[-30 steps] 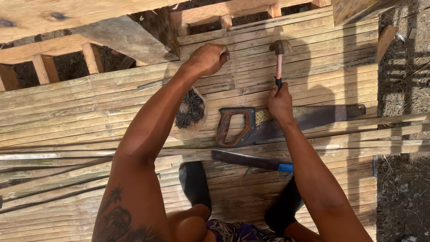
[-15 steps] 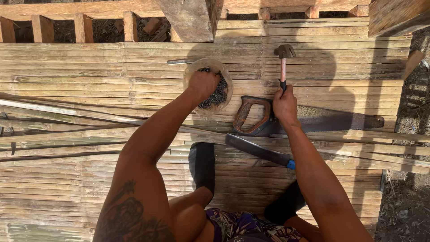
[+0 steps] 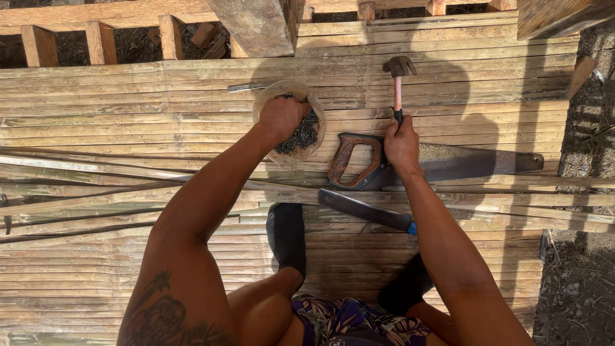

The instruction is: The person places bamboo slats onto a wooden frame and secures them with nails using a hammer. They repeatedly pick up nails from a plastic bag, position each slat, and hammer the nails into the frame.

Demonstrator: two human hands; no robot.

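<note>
Clenched around the black grip of a hammer, our right hand holds the tool flat against the bamboo floor, its steel head pointing away from us. Our left hand is curled, fingers bent down into a round clear tub; whether the fingers have closed on anything inside we cannot tell. The tub is filled with small dark nails, which show on the right side of the hand.

Nearest to us, two dark shoes rest on the slats, above patterned shorts. Just beyond the shoes lies a long dark blade with a blue end, set at a slant. Beyond that, a handsaw with a rusty-brown handle lies beside the right hand, its blade running to the right. Farthest away, wooden joists stand past the floor's edge.
</note>
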